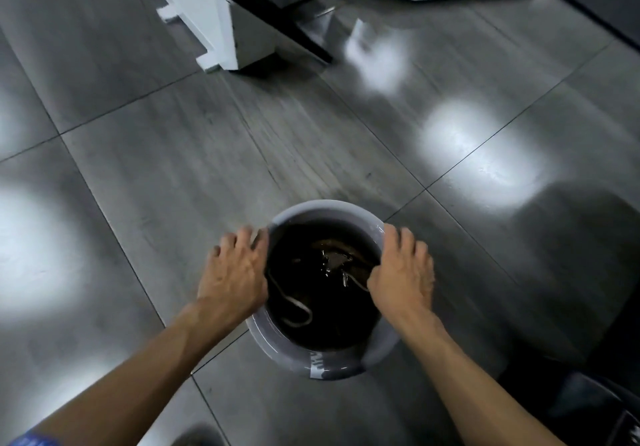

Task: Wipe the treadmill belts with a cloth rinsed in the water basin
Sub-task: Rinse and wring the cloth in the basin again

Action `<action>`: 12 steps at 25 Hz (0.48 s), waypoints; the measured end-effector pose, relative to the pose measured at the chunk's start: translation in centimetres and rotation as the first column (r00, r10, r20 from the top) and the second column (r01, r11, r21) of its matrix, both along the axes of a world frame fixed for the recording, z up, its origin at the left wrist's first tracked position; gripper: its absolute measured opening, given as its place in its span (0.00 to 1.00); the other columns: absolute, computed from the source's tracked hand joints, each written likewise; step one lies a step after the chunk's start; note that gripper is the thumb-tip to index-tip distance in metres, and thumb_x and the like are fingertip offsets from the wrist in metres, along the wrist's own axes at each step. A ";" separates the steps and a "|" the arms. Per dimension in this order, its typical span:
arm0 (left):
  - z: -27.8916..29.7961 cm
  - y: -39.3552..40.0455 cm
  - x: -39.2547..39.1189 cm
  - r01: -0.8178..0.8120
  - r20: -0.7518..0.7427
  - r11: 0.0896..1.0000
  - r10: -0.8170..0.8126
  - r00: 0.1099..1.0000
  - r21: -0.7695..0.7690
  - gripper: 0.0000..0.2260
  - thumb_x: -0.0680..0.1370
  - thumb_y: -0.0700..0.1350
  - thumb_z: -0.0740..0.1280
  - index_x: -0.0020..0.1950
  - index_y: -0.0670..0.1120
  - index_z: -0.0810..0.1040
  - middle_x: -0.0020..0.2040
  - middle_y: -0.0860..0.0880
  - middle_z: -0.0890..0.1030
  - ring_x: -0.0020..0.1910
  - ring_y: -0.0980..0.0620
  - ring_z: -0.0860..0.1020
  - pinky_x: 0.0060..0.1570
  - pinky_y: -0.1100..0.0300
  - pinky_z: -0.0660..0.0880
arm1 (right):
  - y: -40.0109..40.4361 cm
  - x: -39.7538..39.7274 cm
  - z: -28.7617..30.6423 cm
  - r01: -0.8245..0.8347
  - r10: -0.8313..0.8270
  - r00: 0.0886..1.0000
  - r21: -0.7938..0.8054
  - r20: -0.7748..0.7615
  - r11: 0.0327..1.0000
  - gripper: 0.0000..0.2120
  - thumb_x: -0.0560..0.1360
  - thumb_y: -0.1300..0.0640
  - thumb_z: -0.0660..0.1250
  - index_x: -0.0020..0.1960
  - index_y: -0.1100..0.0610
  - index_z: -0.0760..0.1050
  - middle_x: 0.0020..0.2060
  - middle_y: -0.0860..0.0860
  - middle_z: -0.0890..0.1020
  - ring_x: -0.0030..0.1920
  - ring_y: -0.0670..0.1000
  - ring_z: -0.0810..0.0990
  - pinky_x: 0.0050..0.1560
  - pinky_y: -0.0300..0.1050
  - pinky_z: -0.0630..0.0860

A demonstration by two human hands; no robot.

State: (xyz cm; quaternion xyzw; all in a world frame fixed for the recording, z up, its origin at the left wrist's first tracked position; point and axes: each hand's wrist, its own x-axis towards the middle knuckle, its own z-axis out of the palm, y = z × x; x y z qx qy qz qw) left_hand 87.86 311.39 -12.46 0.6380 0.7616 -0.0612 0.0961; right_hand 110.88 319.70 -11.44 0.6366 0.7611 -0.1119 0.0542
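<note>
I'm looking straight down at the basin (323, 359), a grey round tub sitting on the grey tiled floor (173, 168). My left hand (235, 272) grips the basin's left rim, fingers curled over the outside. My right hand (403, 269) grips the right rim the same way, so the hands sit well apart with the tub between them. The water (325, 307) inside is dark, almost black, with glints on top. A brownish shape lies under the surface near my right hand, maybe the cloth (337, 250); I can't tell for sure. Up top, a white machine base (225, 30) stands on the floor, well apart from the basin. Bright light patches reflect off the tiles.
</note>
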 end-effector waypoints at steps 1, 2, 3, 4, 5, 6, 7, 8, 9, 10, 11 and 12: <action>0.0 0.4 0.9 0.121 -0.071 0.989 -0.115 0.991 0.089 0.27 0.67 0.45 0.68 0.67 0.44 0.74 0.56 0.41 0.77 0.47 0.39 0.77 0.45 0.47 0.74 | -0.2 -0.6 -0.5 -0.105 0.104 0.994 0.099 0.010 0.990 0.30 0.70 0.57 0.69 0.70 0.53 0.66 0.66 0.55 0.72 0.60 0.60 0.72 0.59 0.55 0.71; 0.0 0.8 2.0 0.250 -0.084 0.956 -0.240 0.967 0.152 0.22 0.69 0.47 0.64 0.63 0.45 0.77 0.55 0.41 0.78 0.47 0.39 0.78 0.49 0.47 0.72 | -0.2 -1.3 -0.8 -0.199 0.204 0.978 0.118 -0.031 0.973 0.28 0.71 0.55 0.68 0.70 0.52 0.68 0.66 0.54 0.73 0.61 0.59 0.73 0.61 0.54 0.71; -0.2 1.2 3.1 0.348 -0.039 0.925 -0.346 0.937 0.150 0.19 0.71 0.48 0.60 0.60 0.46 0.78 0.54 0.42 0.79 0.49 0.40 0.78 0.52 0.47 0.70 | -0.3 -2.1 -1.0 -0.250 0.252 0.959 0.028 -0.127 0.968 0.25 0.73 0.54 0.66 0.69 0.51 0.69 0.65 0.52 0.74 0.61 0.59 0.73 0.62 0.54 0.71; -0.3 1.5 4.2 0.373 0.030 0.925 -0.376 0.926 0.077 0.19 0.74 0.49 0.58 0.62 0.47 0.76 0.58 0.42 0.77 0.54 0.40 0.77 0.56 0.47 0.68 | -0.7 -2.7 -1.4 -0.265 0.232 0.947 -0.133 -0.224 0.955 0.24 0.74 0.53 0.65 0.71 0.50 0.69 0.67 0.51 0.73 0.63 0.59 0.72 0.63 0.54 0.71; -0.6 1.7 5.1 0.325 0.090 0.943 -0.318 0.944 -0.079 0.21 0.77 0.51 0.57 0.68 0.48 0.71 0.66 0.40 0.72 0.62 0.40 0.73 0.61 0.47 0.67 | -1.2 -3.0 -2.2 -0.265 0.191 0.949 -0.305 -0.250 0.915 0.27 0.76 0.52 0.65 0.73 0.50 0.66 0.71 0.52 0.69 0.68 0.60 0.69 0.66 0.54 0.69; -1.1 1.7 5.5 0.243 0.112 0.937 -0.221 0.969 -0.251 0.26 0.78 0.56 0.59 0.75 0.49 0.63 0.73 0.39 0.63 0.69 0.38 0.66 0.65 0.47 0.65 | -1.7 -2.9 -3.0 -0.270 0.198 0.959 -0.429 -0.204 0.862 0.31 0.76 0.51 0.65 0.77 0.50 0.60 0.76 0.52 0.61 0.73 0.60 0.62 0.70 0.56 0.65; -1.5 1.6 5.6 0.186 0.132 0.910 -0.147 0.980 -0.370 0.34 0.77 0.59 0.62 0.78 0.51 0.53 0.77 0.40 0.54 0.73 0.38 0.59 0.69 0.46 0.63 | -2.1 -2.7 -3.6 -0.274 0.251 0.961 -0.491 -0.113 0.827 0.35 0.76 0.50 0.66 0.79 0.49 0.55 0.79 0.52 0.52 0.76 0.61 0.54 0.73 0.59 0.59; -2.1 1.4 5.5 0.166 0.147 0.888 -0.113 0.983 -0.429 0.39 0.76 0.61 0.64 0.80 0.53 0.47 0.78 0.40 0.49 0.75 0.38 0.55 0.71 0.45 0.61 | -2.5 -2.4 -4.1 -0.283 0.304 0.952 -0.488 -0.038 0.826 0.38 0.76 0.51 0.67 0.79 0.48 0.51 0.80 0.52 0.46 0.78 0.61 0.46 0.74 0.61 0.54; -2.5 1.2 5.4 0.168 0.173 0.879 -0.100 0.980 -0.446 0.42 0.75 0.60 0.66 0.79 0.55 0.42 0.78 0.41 0.49 0.75 0.38 0.56 0.71 0.45 0.62 | -2.8 -2.1 -4.6 -0.300 0.339 0.941 -0.439 0.011 0.847 0.38 0.76 0.52 0.67 0.80 0.48 0.50 0.79 0.52 0.43 0.78 0.61 0.43 0.75 0.62 0.50; -3.2 1.0 5.1 0.178 0.216 0.875 -0.087 0.973 -0.450 0.43 0.75 0.57 0.67 0.79 0.56 0.40 0.77 0.41 0.53 0.73 0.39 0.60 0.70 0.45 0.64 | -2.9 -1.9 -4.9 -0.321 0.363 0.931 -0.368 0.048 0.873 0.38 0.76 0.54 0.67 0.79 0.47 0.50 0.79 0.53 0.42 0.78 0.62 0.43 0.75 0.62 0.49; -3.6 1.1 4.9 0.188 0.279 0.880 -0.066 0.958 -0.436 0.44 0.75 0.53 0.68 0.79 0.57 0.39 0.75 0.42 0.58 0.70 0.41 0.64 0.68 0.47 0.67 | -3.0 -1.9 -5.1 -0.342 0.381 0.921 -0.305 0.078 0.889 0.36 0.77 0.55 0.65 0.79 0.47 0.50 0.79 0.55 0.43 0.77 0.63 0.46 0.74 0.62 0.50; -3.8 1.1 4.8 0.180 0.351 0.890 -0.023 0.936 -0.419 0.43 0.75 0.48 0.68 0.79 0.57 0.41 0.72 0.43 0.63 0.67 0.42 0.68 0.66 0.49 0.69 | -3.1 -2.0 -5.3 -0.346 0.380 0.920 -0.261 0.093 0.901 0.34 0.78 0.56 0.63 0.79 0.46 0.51 0.79 0.56 0.46 0.76 0.64 0.52 0.73 0.62 0.53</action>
